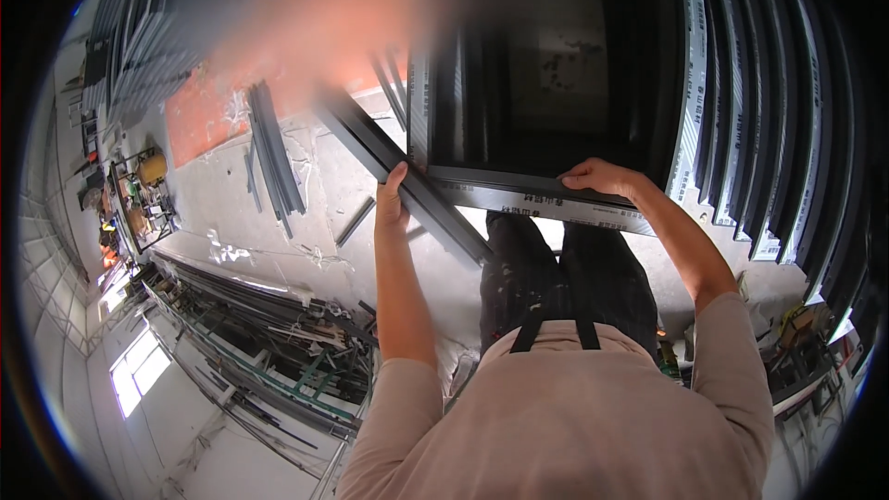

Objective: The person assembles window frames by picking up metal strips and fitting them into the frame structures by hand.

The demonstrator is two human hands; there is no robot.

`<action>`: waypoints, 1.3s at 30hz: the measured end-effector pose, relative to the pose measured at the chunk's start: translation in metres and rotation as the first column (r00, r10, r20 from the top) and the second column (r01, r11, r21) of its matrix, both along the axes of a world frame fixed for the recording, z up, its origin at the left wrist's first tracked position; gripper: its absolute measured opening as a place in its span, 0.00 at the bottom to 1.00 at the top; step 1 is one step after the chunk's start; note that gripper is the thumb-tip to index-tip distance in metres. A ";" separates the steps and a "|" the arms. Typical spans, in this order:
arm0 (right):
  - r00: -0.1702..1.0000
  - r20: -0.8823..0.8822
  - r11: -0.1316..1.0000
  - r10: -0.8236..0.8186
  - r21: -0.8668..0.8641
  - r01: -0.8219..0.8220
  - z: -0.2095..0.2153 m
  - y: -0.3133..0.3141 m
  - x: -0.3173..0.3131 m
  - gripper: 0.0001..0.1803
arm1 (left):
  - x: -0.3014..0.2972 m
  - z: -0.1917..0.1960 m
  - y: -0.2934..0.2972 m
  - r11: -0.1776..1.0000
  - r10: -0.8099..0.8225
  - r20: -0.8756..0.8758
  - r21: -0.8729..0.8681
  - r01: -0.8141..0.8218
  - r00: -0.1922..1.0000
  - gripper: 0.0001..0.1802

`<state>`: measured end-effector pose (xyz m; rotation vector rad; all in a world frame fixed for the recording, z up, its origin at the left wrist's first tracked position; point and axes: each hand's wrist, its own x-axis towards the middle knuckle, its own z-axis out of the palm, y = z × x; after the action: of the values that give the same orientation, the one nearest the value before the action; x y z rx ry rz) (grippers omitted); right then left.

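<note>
A dark grey metal profile bar [449,222] slants from the upper left down toward my legs, beside the near left corner of a frame. My left hand [393,196] is closed round this bar, thumb on top. In front of me stands a large dark rectangular frame [500,179], its near outer side covered with pale printed film. My right hand [600,178] grips the frame's near edge toward its right end, with the fingers curled over the top. A blur at the top hides the bar's far end.
More dark frames with filmed edges [732,102] stand in a row on the right. Loose grey profiles [275,162] lie on the pale floor at left, near an orange sheet [199,116]. A rack of long bars [269,324] stands at lower left.
</note>
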<state>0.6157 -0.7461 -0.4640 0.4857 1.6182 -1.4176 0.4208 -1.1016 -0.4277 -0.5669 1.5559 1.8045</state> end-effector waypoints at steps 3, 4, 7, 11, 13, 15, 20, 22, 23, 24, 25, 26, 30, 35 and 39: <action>1.000 -0.011 1.000 -0.002 0.022 0.002 0.006 -0.004 -0.001 0.20 | 0.000 0.003 0.002 1.000 0.022 0.009 0.004 -0.022 1.000 0.23; 0.999 -0.034 0.999 -0.027 0.042 0.028 0.008 -0.005 0.002 0.20 | 0.000 0.003 0.003 0.999 0.038 0.017 0.013 -0.038 0.999 0.22; 0.867 -0.474 0.939 0.155 0.344 0.020 0.012 -0.017 0.017 0.19 | 0.000 0.002 0.003 1.000 0.026 0.016 -0.002 -0.026 1.000 0.21; 0.867 -0.349 0.828 0.357 0.548 -0.120 0.028 -0.038 0.015 0.20 | 0.001 0.002 0.001 1.000 0.025 0.023 -0.018 -0.025 0.999 0.21; 0.821 -0.445 0.799 0.358 0.601 -0.023 0.020 -0.041 0.021 0.22 | 0.000 0.001 0.001 0.999 0.020 0.034 -0.026 -0.019 0.999 0.20; 0.763 -0.534 0.767 0.363 0.636 0.080 0.013 -0.042 0.025 0.23 | 0.001 0.001 0.001 0.999 0.019 0.039 -0.026 -0.018 0.999 0.20; 0.800 -0.476 0.774 0.366 0.633 0.022 0.024 -0.034 0.013 0.24 | 0.001 -0.004 -0.002 1.000 0.018 0.014 -0.015 -0.018 1.000 0.21; 0.779 -0.497 0.775 0.381 0.632 0.024 0.019 -0.040 0.021 0.26 | 0.000 0.001 0.000 1.000 0.021 0.023 -0.022 -0.021 0.999 0.21; 0.758 -0.517 0.774 0.398 0.633 0.026 0.017 -0.042 0.024 0.27 | 0.001 0.003 0.003 0.999 0.025 0.032 -0.028 -0.024 0.999 0.21; 0.758 -0.517 0.775 0.399 0.632 0.023 0.015 -0.041 0.026 0.27 | 0.003 0.002 0.005 0.999 0.028 0.033 -0.029 -0.027 0.999 0.21; 0.772 -0.505 0.780 0.386 0.625 0.018 0.016 -0.041 0.025 0.27 | 0.003 0.001 0.005 0.999 0.035 0.022 -0.030 -0.034 0.999 0.21; 0.786 -0.492 0.786 0.374 0.618 0.014 0.017 -0.041 0.023 0.27 | 0.003 0.001 0.004 0.999 0.042 0.011 -0.031 -0.041 0.999 0.21; 0.818 -0.441 0.830 0.370 0.552 -0.078 0.008 -0.033 0.016 0.26 | 0.001 0.003 0.001 1.000 0.013 0.014 -0.021 -0.013 1.000 0.21; 0.797 -0.514 0.884 0.318 0.464 -0.053 -0.001 -0.031 0.019 0.22 | 0.000 0.003 0.002 0.999 -0.015 0.013 -0.034 0.016 1.000 0.20; 0.947 -0.256 0.975 0.193 0.163 -0.154 0.006 -0.020 0.000 0.18 | 0.001 0.001 0.001 1.000 0.008 0.017 -0.029 -0.007 1.000 0.18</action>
<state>0.6156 -0.7662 -0.4582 0.2270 1.9395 -1.2840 0.4216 -1.1002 -0.4271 -0.6011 1.5732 1.7803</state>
